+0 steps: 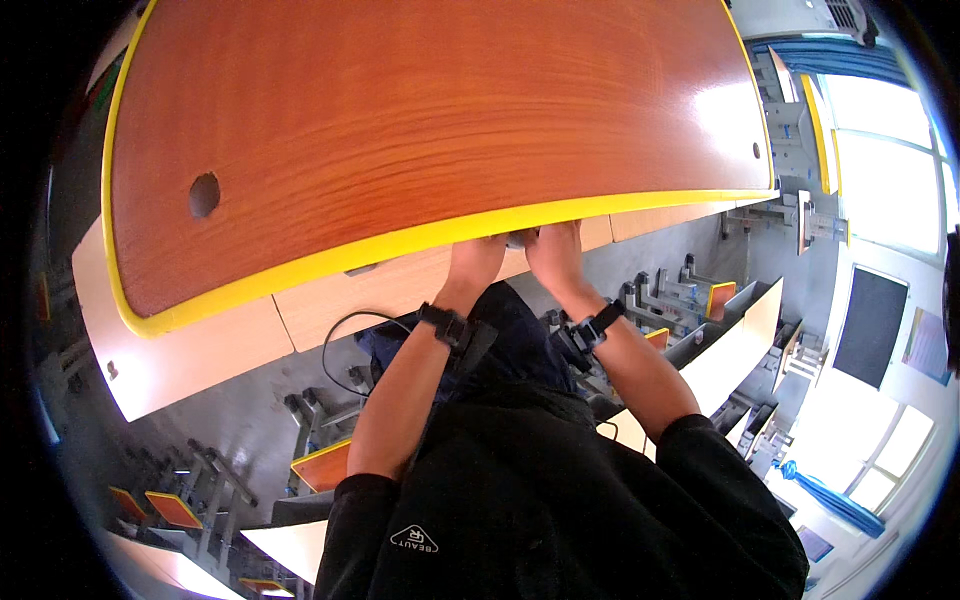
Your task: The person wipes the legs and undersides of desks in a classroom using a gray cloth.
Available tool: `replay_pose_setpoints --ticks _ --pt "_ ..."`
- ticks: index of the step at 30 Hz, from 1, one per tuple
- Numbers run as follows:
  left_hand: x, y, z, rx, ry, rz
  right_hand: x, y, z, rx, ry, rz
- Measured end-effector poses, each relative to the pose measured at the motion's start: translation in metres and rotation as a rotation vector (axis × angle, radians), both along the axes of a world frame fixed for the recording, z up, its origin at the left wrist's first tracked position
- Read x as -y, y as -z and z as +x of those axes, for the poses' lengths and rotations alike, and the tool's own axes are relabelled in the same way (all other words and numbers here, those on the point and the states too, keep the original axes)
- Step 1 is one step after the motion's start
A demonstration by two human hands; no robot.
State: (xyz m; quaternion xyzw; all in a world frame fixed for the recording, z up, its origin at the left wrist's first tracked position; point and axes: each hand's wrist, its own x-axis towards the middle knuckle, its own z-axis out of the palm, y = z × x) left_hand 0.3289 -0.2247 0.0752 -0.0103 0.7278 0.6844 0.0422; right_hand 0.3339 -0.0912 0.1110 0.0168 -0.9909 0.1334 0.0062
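Note:
A large reddish-brown wooden board (450, 112) with a yellow edge band and a round hole near two of its corners fills the upper view. Under its near edge reach my left hand (478, 262) and my right hand (555, 255), side by side, fingers mostly hidden by the board. Between them shows a small part of a grey piece (515, 240); whether either hand grips it cannot be told. Below the board lies a pale wooden desk top (352, 300). Both wrists wear black straps with small devices.
A black cable (324, 349) loops beside my left forearm. Behind me stand rows of desks with pale panels (735, 352), metal frames and orange seats with yellow edges (172, 510). Windows (889, 180) and blue curtains are on the right.

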Motion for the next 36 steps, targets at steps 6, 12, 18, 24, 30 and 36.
replay_pose_setpoints --ticks 6,12,18,24,30,36 --pt "-0.033 0.048 -0.006 -0.123 0.0 -0.185 -0.023 0.087 -0.027 0.089 -0.01 -0.218" --pt "-0.026 0.07 -0.007 -0.14 -0.05 -0.168 -0.009 0.075 -0.036 0.026 -0.035 -0.24" --pt "-0.015 0.036 -0.006 0.161 -0.045 0.101 0.026 0.001 -0.029 0.197 -0.082 0.006" --pt "0.0 0.038 -0.001 0.303 0.022 -0.049 0.031 0.01 -0.018 0.233 -0.347 0.128" --pt "0.013 0.064 -0.012 0.076 -0.308 0.367 0.054 0.011 -0.057 0.254 -0.624 0.407" --pt "0.021 0.061 -0.008 0.037 -0.243 0.114 0.058 0.032 -0.093 0.33 -0.512 0.589"
